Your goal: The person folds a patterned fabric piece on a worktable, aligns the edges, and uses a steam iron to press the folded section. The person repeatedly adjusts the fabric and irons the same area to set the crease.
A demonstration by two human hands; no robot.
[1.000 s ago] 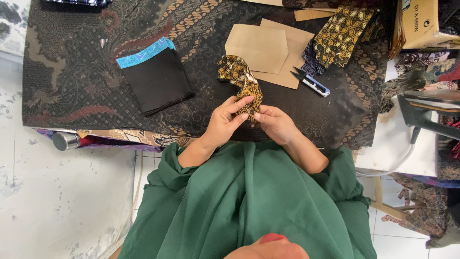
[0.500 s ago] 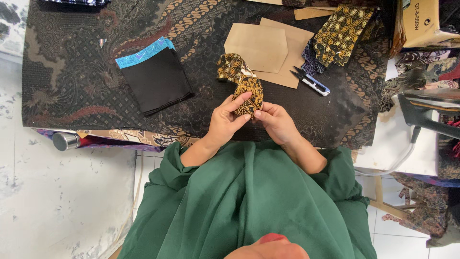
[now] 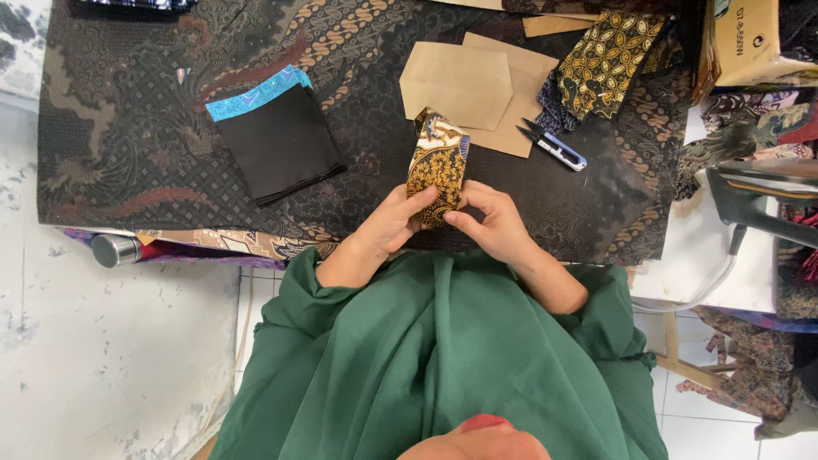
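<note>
A narrow piece of gold and black batik fabric (image 3: 437,162) stands straightened between both my hands over the dark patterned cloth that covers the table (image 3: 128,128). My left hand (image 3: 394,221) pinches its near end from the left. My right hand (image 3: 490,220) pinches the same end from the right. The far end of the piece points away from me toward the brown paper patterns (image 3: 464,81).
A folded black cloth with a blue edge (image 3: 274,136) lies to the left. Small thread snips (image 3: 554,146) lie to the right beside more batik scraps (image 3: 607,60). A cardboard box (image 3: 754,43) stands at the far right. A metal flask (image 3: 115,250) sits at the table's near left edge.
The batik piece was curled and bent to the left; now it is pulled straight and points away from me. Both hands moved slightly nearer to my body.
</note>
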